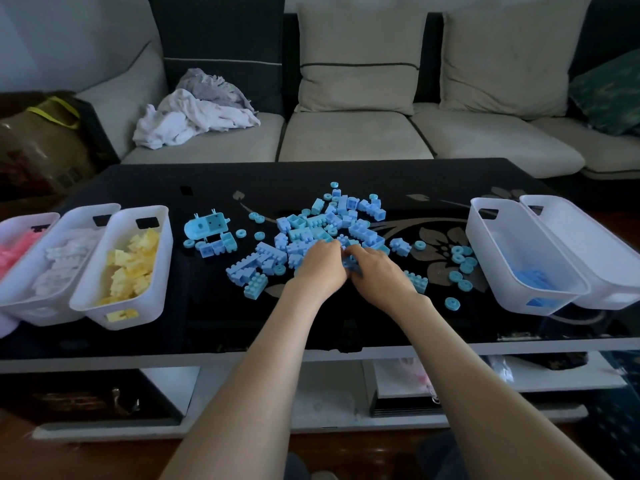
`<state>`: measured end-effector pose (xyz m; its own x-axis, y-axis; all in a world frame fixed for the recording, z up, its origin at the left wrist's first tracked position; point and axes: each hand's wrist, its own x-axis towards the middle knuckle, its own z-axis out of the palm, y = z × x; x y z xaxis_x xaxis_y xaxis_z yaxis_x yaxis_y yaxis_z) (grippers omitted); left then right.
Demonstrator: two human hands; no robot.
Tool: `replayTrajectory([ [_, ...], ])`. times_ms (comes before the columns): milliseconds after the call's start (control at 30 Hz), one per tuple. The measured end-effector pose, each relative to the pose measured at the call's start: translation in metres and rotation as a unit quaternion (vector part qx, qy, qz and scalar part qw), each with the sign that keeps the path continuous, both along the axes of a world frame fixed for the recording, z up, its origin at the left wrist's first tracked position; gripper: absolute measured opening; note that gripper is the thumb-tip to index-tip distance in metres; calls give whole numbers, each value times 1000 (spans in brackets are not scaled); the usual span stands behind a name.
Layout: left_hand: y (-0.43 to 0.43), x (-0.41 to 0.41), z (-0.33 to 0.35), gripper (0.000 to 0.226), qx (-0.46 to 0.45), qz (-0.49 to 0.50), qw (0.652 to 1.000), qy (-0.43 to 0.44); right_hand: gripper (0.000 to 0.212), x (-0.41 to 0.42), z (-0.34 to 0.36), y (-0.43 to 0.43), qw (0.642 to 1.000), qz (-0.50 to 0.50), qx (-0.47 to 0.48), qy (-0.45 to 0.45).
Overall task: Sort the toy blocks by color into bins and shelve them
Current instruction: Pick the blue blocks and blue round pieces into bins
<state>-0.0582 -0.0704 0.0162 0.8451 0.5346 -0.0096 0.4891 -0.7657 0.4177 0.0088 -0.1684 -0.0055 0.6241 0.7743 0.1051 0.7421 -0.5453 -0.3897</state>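
A pile of blue toy blocks (pixel 325 226) is spread over the middle of the black glass table (pixel 221 317). My left hand (pixel 320 265) and my right hand (pixel 379 271) lie side by side on the pile's near edge, fingers curled around blue blocks (pixel 351 264) between them. On the right stands a white bin (pixel 485 244) with a few blue blocks (pixel 531 278) inside. On the left are three white bins: one with yellow blocks (pixel 133 261), one with white blocks (pixel 64 263), one with pink blocks (pixel 15 251).
A further white bin (pixel 585 251) sits behind the blue one at the far right. Blue round pieces (pixel 460 268) are scattered near it. A blue toy animal (pixel 206 225) lies left of the pile. A sofa (pixel 353 133) with crumpled cloth (pixel 194 112) runs behind the table.
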Motion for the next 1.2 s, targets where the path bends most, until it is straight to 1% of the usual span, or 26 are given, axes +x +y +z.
replayTrajectory([
  [100, -3, 2, 0, 32, -10, 8, 1000, 0, 33, 0, 3, -2, 1000, 6, -6, -5],
  [233, -6, 4, 1, 28, -8, -1, 1000, 0, 26, 0, 6, -6, 1000, -2, 1, -16],
  [333, -9, 6, 3, 26, 9, -17, 1000, -7, 27, 1, 8, -10, 1000, -17, 6, -23],
  [400, -10, 8, 4, 27, 7, -23, 999, -21, 30, 4, 8, -12, 999, -27, 2, -26],
  [500, -11, 9, 9, 29, -3, -37, 998, -49, 26, 9, 8, -14, 999, -36, -5, -37],
  [567, -11, 9, 10, 27, -8, -37, 997, -68, 27, 10, 10, -17, 998, -45, -8, -40],
  [667, -12, 14, 12, 21, -12, -16, 992, -123, 29, 11, 17, -27, 996, -70, 22, -60],
  [733, -16, 20, 17, 19, -61, 11, 981, -183, 27, 15, 27, -37, 990, -94, 68, -75],
  [833, -33, 35, 27, 18, -137, 38, 953, -266, 26, 25, 44, -61, 975, -157, 134, -77],
  [933, -61, 56, 33, 17, -193, 23, 929, -314, 25, 38, 56, -95, 953, -233, 181, -71],
  [1067, -114, 87, 31, 17, -217, -33, 907, -359, 27, 55, 58, -146, 934, -311, 167, -63],
  [1133, -140, 102, 31, 17, -216, -67, 898, -376, 39, 60, 59, -165, 929, -338, 151, -19],
  [1200, -158, 113, 30, 17, -217, -115, 899, -363, 51, 61, 60, -177, 927, -345, 142, 27],
])
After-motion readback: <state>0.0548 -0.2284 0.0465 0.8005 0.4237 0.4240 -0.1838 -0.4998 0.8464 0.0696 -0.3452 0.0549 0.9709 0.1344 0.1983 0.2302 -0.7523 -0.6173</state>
